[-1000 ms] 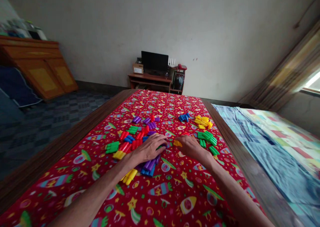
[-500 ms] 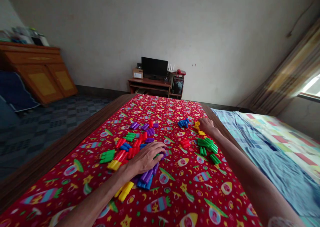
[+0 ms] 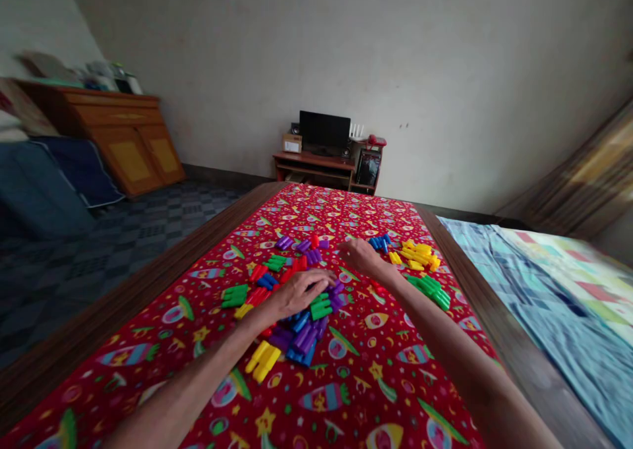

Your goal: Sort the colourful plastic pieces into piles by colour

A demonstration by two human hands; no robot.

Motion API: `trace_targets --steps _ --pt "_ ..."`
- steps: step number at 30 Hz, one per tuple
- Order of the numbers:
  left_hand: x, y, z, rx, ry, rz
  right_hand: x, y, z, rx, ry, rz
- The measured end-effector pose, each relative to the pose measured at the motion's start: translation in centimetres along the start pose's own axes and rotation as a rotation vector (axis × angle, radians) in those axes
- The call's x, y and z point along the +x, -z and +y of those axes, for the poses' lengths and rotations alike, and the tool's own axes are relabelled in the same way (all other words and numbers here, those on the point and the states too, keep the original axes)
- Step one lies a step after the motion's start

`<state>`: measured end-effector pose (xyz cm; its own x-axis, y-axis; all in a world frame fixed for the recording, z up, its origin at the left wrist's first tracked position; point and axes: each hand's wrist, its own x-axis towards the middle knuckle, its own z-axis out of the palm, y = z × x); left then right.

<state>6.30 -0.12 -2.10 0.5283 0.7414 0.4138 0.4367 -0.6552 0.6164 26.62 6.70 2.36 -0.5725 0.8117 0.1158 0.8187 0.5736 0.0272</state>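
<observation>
A mixed heap of plastic peg blocks (image 3: 297, 304) in red, blue, purple, green and yellow lies on a table with a red rocket-print cloth (image 3: 346, 383). My left hand (image 3: 299, 292) rests flat on the heap, fingers spread. My right hand (image 3: 361, 256) hovers palm down just right of the heap, near the purple blocks (image 3: 312, 256); its fingers look loosely extended and I see nothing in them. Sorted groups lie to the right: blue blocks (image 3: 380, 242), yellow blocks (image 3: 420, 254) and green blocks (image 3: 431, 289).
The table's wooden edge (image 3: 148, 284) runs along the left. A bed with a patterned sheet (image 3: 558, 304) adjoins on the right. A low desk with a monitor (image 3: 324, 132) stands at the far wall, and a wooden cabinet (image 3: 128, 139) at the left.
My right hand drew back from the yellow group toward the heap's middle. My left hand stayed on the heap. The camera turned slightly left.
</observation>
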Motion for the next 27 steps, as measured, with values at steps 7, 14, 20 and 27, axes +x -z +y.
trace_targets --steps 7,14,20,27 --pt "-1.2 4.4 -6.4 0.391 0.277 0.424 6.2 -2.9 -2.3 0.145 0.044 0.044" --pt "-3.0 3.4 -9.2 0.718 0.419 0.233 5.4 -3.7 -2.2 0.128 -0.041 0.025" --pt "-2.7 3.2 -9.4 0.676 0.357 0.239 -1.1 -2.0 -2.4 0.151 0.045 0.061" --pt "-2.8 3.3 -10.1 0.667 0.353 0.256 -14.1 -2.3 -2.4 0.252 0.126 0.108"
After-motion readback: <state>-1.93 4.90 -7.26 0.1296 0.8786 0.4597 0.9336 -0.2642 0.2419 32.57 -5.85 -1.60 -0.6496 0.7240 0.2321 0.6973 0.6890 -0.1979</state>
